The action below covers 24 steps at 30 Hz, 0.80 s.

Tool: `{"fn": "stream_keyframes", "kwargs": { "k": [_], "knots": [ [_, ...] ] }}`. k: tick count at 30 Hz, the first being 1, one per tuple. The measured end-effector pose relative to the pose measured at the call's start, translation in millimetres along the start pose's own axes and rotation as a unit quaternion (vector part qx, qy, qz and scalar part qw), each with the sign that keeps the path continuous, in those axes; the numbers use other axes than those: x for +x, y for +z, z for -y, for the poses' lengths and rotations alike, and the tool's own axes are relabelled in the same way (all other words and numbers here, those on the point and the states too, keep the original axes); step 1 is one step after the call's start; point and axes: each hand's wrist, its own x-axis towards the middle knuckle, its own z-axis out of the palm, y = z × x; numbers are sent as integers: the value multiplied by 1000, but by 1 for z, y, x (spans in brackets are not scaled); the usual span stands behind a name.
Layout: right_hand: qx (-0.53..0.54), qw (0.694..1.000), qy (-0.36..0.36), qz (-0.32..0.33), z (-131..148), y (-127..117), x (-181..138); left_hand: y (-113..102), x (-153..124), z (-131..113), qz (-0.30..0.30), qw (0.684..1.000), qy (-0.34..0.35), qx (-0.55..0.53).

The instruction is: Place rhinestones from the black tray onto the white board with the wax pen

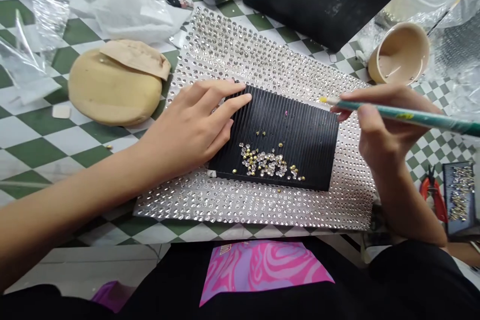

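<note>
My left hand lies with fingers stretched out over the left side of a ridged black tray. Clear and gold-backed rhinestones are scattered along the tray's lower part. Held between the fingers of my right hand is a slim green pencil with a yellow tip, which points left above the tray's upper right corner. Under the tray lies a sheet covered in rows of shiny stones.
A tan rounded pad sits at left near plastic wrapping. Behind stands a black box. To the right are a beige cup, red-handled pliers and another stone-filled tray. The checkered table's front edge runs below.
</note>
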Motion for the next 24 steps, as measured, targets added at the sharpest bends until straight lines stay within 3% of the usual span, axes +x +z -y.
{"fn": "stream_keyframes", "kwargs": {
  "k": [3, 7, 20, 24],
  "knots": [
    [21, 999, 10, -47, -24, 1, 7, 2, -1, 1, -4, 1000, -2, -7],
    [8, 1000, 4, -26, -45, 5, 5, 1, -1, -1, -7, 1000, -1, 4],
    [-94, 994, 12, 56, -47, 0, 0, -3, -1, -2, 19, 998, -33, -48],
    [-75, 997, -9, 32, -48, 0, 2, -4, 1, -5, 27, 997, -45, -48]
  ]
}}
